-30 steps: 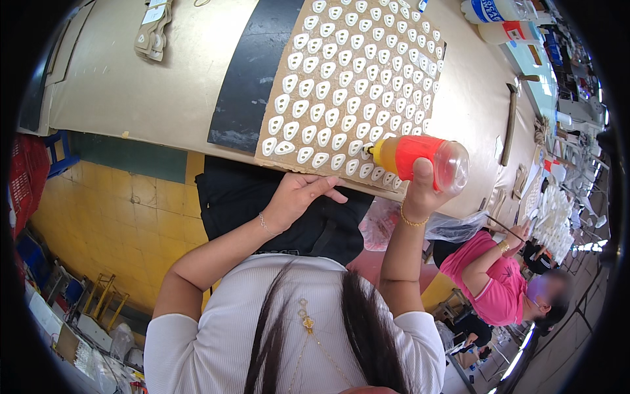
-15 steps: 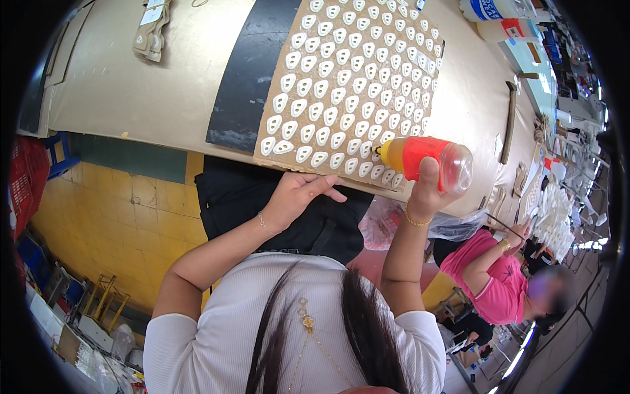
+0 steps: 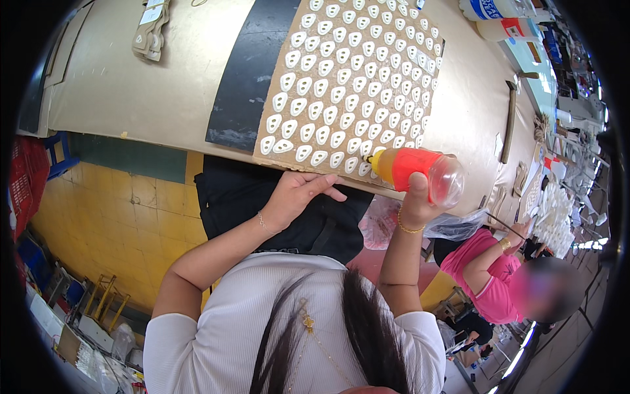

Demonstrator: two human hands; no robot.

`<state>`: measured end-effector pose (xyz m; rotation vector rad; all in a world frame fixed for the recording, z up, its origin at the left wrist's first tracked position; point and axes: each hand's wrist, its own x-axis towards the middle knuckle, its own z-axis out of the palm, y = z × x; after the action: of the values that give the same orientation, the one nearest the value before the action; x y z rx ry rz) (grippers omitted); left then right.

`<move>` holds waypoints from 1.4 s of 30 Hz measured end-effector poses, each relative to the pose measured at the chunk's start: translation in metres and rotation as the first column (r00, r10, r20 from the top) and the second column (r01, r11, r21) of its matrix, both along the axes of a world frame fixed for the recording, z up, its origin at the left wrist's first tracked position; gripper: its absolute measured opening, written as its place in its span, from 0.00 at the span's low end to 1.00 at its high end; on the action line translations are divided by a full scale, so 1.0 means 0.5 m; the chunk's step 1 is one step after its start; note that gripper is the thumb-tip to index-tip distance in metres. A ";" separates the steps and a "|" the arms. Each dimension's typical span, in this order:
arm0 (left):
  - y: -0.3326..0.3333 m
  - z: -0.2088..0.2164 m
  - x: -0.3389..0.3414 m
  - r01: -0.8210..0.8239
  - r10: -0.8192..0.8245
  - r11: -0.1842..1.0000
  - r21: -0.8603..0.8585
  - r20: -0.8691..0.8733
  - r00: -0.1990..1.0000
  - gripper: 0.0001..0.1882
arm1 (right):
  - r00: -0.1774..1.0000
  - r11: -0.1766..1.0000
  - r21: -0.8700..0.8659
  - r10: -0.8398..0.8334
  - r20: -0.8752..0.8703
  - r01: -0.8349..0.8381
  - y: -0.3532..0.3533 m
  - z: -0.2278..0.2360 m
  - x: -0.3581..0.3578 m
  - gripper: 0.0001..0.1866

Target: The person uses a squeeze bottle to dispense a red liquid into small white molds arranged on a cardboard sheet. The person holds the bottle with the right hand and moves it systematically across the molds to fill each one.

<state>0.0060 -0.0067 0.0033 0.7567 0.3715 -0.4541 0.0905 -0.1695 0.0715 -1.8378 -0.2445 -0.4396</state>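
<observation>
My right hand (image 3: pixel 420 202) is wrapped round a squeeze bottle (image 3: pixel 420 167) with a red band, a yellow top and a clear end. The bottle lies tipped over, its dark nozzle pointing left and down at the near right part of a brown board (image 3: pixel 269 152). Rows of small white rounded pieces (image 3: pixel 304 153), each with dark openings, cover this board. Whether the nozzle touches a piece I cannot tell. At the board's near edge rests my left hand (image 3: pixel 298 199), holding nothing visible, its thumb and a finger stretched apart.
Under the board's left side lies a black sheet (image 3: pixel 239 85) on the tan table (image 3: pixel 151 85). Bundled tan pieces (image 3: pixel 151 33) lie far left. A hammer (image 3: pixel 509 121) and large bottles (image 3: pixel 502 20) are at right. A person in pink (image 3: pixel 482 272) works nearby.
My right hand has brought the bottle a little left and nearer to me, along the board's near edge. My left hand has stayed in place.
</observation>
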 end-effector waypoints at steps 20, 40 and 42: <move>-0.001 0.003 0.002 -0.008 0.008 1.000 -0.009 0.000 1.000 0.13 | 0.996 0.998 -0.048 0.048 -0.076 -0.052 -0.013 0.004 0.003 0.21; -0.004 -0.004 -0.001 -0.003 0.003 1.000 0.012 0.011 1.000 0.14 | 0.998 0.999 -0.030 -0.019 -0.056 0.017 -0.045 -0.007 -0.027 0.22; -0.003 -0.003 -0.001 0.002 -0.003 1.000 0.017 0.018 1.000 0.14 | 0.999 0.999 -0.042 -0.028 -0.033 0.027 -0.040 -0.004 -0.029 0.22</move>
<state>0.0057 -0.0079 0.0017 0.7772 0.3579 -0.4469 0.0762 -0.1893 0.0698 -1.8892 -0.2069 -0.4256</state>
